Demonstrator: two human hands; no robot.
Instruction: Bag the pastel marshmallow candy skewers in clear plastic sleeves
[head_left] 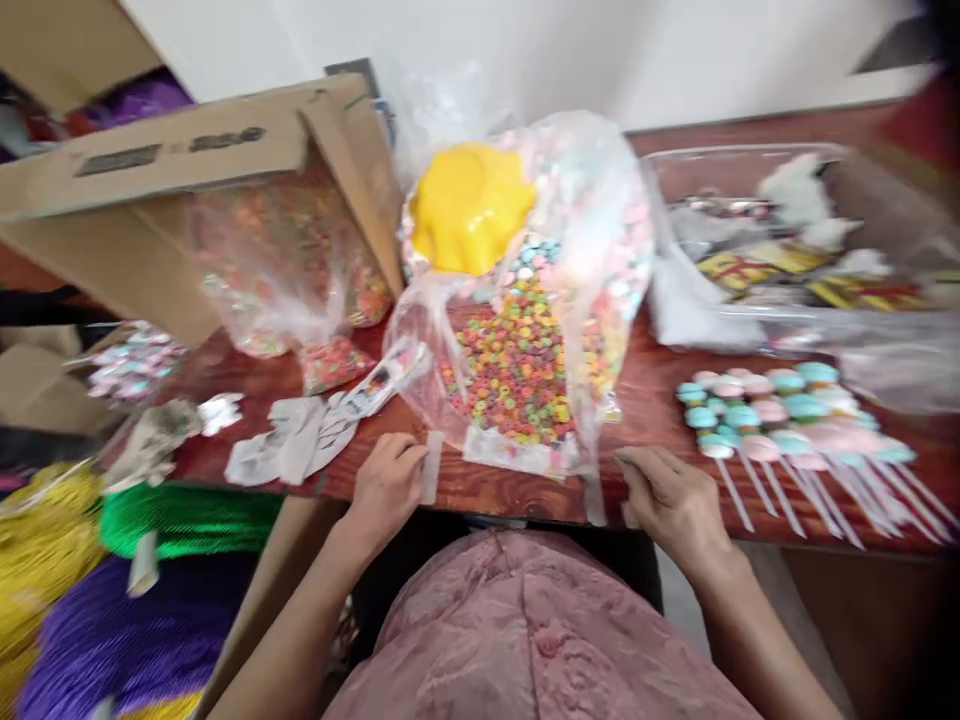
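Note:
My left hand (388, 482) rests at the table's front edge with its fingers curled, beside a pale strip (432, 468) hanging over the edge. Whether it pinches anything is too blurred to tell. My right hand (671, 495) is bent at the same edge, thumb and fingers together near another whitish strip (594, 498); what they hold is not clear. Between and beyond both hands lies an open clear bag of colourful ring-shaped pieces (517, 375). Behind it sit a yellow scalloped bowl (472, 208) and pastel pieces in clear plastic (600, 200).
Pastel pieces on white sticks (787, 410) lie at the right, before a clear plastic bin (750, 318) of packets. An open cardboard box (172, 150) with bagged pieces stands at the left. Crumpled whitish gloves (296, 440) lie left of my left hand. Coloured bundles (135, 620) are lower left.

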